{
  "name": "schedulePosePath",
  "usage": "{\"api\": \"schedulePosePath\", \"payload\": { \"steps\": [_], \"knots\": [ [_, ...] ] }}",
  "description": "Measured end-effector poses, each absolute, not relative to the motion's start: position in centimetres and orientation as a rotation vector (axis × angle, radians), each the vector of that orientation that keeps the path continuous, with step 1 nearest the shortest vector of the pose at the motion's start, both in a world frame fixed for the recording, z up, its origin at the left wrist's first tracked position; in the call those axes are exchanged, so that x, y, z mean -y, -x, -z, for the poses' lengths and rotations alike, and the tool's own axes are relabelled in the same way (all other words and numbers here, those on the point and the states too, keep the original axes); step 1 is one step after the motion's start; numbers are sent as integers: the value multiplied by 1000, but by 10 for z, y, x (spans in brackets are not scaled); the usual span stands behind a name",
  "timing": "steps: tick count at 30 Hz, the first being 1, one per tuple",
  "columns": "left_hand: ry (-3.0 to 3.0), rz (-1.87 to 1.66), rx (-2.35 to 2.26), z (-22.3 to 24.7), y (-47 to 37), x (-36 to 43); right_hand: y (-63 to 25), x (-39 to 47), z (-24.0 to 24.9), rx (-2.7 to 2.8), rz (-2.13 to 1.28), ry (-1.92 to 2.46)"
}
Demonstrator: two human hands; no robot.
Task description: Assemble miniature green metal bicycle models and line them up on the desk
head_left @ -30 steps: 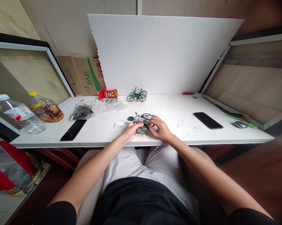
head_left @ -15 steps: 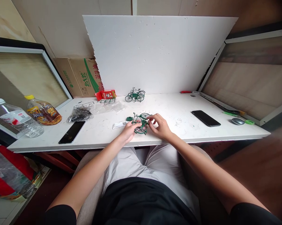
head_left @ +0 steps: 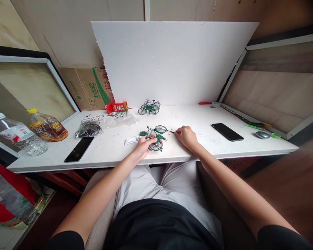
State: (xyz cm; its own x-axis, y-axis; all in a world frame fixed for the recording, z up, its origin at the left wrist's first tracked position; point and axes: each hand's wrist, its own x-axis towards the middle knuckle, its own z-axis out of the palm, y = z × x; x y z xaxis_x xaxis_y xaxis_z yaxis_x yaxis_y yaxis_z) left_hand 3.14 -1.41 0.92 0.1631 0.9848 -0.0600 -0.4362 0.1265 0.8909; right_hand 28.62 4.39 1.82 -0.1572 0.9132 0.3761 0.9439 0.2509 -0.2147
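White desk [head_left: 203, 119] below, and it's left hand [head_left: 142, 146] with the small green bike [head_left: 158, 138], grip narrow around it! Right hand [head_left: 187, 136], near and to the right of that grip, pinches a thin dark stick [head_left: 173, 132]. Tag [head_left: 130, 140] left of the bike grip; phone [head_left: 227, 132] well right of both hands.

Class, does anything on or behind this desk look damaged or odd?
Yes: the white board at the back of the desk looks damaged: its left edge is ragged and small pits dot its face.
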Motion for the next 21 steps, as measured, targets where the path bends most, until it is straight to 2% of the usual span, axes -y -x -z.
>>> {"api": "schedulePosePath", "payload": {
  "steps": [4,9,13,21],
  "knots": [
    [-883,-1203,-829,-10,-31,15,-290,-49,-18,2005,28,1664],
    [-860,-1191,-813,-17,-32,19,-293,-56,-28,1699,-244,1218],
    [-861,-1195,-782,-19,-33,21,-287,-52,-37,1522,-438,1019],
    [-925,-1182,-750,-14,-33,20,-254,-23,-43,1565,-838,710]
  ]
}}
